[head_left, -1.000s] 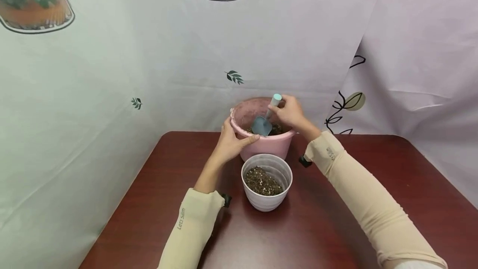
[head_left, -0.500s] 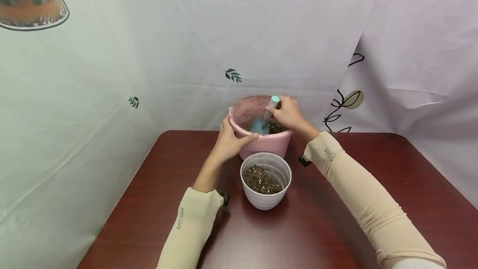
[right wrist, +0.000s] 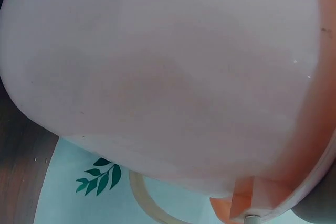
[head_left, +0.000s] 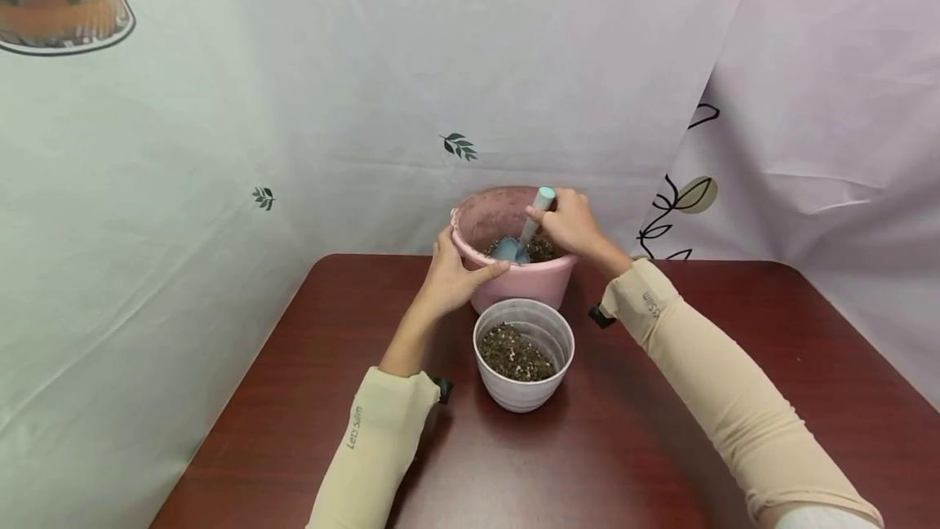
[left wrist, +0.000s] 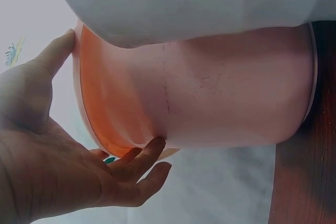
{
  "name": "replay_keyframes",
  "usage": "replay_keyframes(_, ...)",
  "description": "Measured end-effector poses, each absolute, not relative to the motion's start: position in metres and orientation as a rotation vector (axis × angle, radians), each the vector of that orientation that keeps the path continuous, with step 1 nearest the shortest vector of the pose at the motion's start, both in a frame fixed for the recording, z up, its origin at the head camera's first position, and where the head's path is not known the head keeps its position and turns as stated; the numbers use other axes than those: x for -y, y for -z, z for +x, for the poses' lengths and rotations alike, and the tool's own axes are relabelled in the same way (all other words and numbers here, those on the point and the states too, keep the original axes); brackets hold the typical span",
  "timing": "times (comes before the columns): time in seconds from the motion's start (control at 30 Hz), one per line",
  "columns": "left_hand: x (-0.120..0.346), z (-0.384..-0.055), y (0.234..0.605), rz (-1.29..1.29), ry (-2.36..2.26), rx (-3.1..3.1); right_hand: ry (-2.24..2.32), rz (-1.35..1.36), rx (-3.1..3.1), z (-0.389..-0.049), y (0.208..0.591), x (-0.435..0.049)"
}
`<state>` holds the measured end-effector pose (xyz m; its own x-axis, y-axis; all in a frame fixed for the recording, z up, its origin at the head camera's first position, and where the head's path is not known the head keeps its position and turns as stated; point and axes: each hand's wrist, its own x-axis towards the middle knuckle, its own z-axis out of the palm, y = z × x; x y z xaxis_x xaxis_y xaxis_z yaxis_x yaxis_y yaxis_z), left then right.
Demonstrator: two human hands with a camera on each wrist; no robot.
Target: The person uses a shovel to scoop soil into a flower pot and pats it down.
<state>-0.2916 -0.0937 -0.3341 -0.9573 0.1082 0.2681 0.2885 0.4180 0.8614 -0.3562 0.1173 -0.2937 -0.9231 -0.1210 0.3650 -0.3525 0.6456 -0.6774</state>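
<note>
A pink bucket (head_left: 523,284) with dark soil inside stands at the back of the table. My left hand (head_left: 450,277) grips its rim at the left, thumb along the front edge. In the left wrist view, fingers of this hand (left wrist: 79,169) curl against the side of the pink bucket (left wrist: 226,98). My right hand (head_left: 575,225) holds a small garden trowel (head_left: 534,219) by its pale handle, leaning over the bucket's right rim. The trowel's blue-grey blade is down in the soil, its tip hidden. In the right wrist view, the bucket wall (right wrist: 157,77) fills most of the picture.
Directly in front of the bucket stands a white ribbed pot (head_left: 523,395), partly filled with speckled soil (head_left: 516,353). The dark red table (head_left: 294,398) meets a pale curtain (head_left: 352,104) with plant prints behind and at the sides.
The trowel blade has sunk lower into the bucket's soil and turned, so less of it shows. The left hand keeps its grip on the rim; the pot has stayed put.
</note>
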Motion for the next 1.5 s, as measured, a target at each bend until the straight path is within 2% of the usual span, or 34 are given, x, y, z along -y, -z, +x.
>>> replay_keyframes(0.67, 0.094, -0.292, 0.336, -0.357, 1.585, 2.494, -1.77, 0.261, 2.393, -0.353, 0.288, -0.123)
replay_keyframes(1.5, 0.095, -0.292, 0.335, -0.334, 1.586, 2.508, -2.108, 0.237, 2.121, -0.34, 0.287, -0.152)
